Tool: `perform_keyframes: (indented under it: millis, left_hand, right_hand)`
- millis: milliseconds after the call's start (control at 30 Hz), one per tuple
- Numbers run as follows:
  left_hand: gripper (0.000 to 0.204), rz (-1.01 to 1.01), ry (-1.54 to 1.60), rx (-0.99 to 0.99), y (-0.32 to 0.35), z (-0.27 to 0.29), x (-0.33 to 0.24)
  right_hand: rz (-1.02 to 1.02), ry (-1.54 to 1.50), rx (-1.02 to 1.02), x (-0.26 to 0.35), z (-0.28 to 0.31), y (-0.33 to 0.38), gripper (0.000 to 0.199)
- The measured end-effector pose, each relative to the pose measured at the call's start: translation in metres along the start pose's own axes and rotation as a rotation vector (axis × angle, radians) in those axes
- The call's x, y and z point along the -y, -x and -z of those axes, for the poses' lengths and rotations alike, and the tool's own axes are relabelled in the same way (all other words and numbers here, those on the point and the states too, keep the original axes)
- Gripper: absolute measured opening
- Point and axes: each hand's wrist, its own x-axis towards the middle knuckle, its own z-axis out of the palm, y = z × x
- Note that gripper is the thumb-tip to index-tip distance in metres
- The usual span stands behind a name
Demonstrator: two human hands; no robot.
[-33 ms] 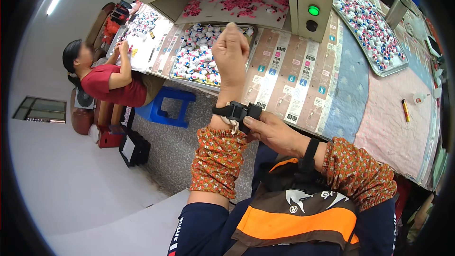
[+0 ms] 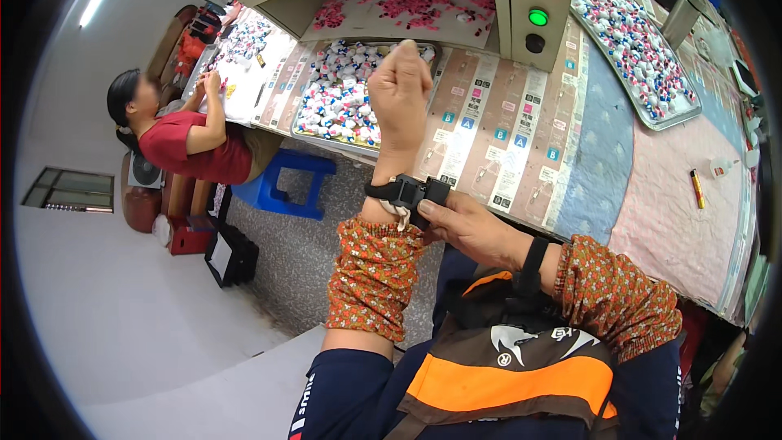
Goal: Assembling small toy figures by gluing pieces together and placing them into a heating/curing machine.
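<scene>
My left hand is raised in a closed fist, with nothing visible in it. Around that wrist runs a black strap carrying a small black box-shaped device. The thumb and fingers of my right hand grip this device from its right side; part of the fingers is hidden behind it. A second black strap circles my right wrist. Beyond my fist lies a metal tray heaped with small white, blue and pink pieces, partly covered by my hand.
A grey machine housing with red and green lamps spans the table, pink pieces inside. At right are another filled tray, a marker pen and a small bottle. A person in red works at left beside a blue stool.
My left fist has tipped very slightly to the right. My right hand keeps its grip on the wrist device.
</scene>
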Motion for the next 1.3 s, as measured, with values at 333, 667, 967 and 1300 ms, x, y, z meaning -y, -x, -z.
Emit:
perform_keyframes:
  millis: [333, 667, 967, 1300]
  left_hand:
    - [0.038, -0.403, -0.686, 0.245, 0.01, -0.015, -0.007]
    - [0.035, -0.529, -0.711, 0.326, 0.018, -0.023, -0.003]
    - [0.046, 0.29, 0.318, -0.11, 0.016, -0.011, 0.016]
    - [0.039, 0.196, 0.389, -0.234, 0.008, -0.005, 0.014]
  right_hand:
    - [0.002, 0.011, 0.045, 0.002, 0.005, 0.002, 0.05]
    - [0.022, -0.021, 0.03, 0.001, 0.002, 0.012, 0.046]
    - [-0.101, 0.015, -0.015, 0.007, 0.004, 0.017, 0.049]
    - [0.923, 1.477, -0.315, 0.045, -0.021, 0.016, 0.053]
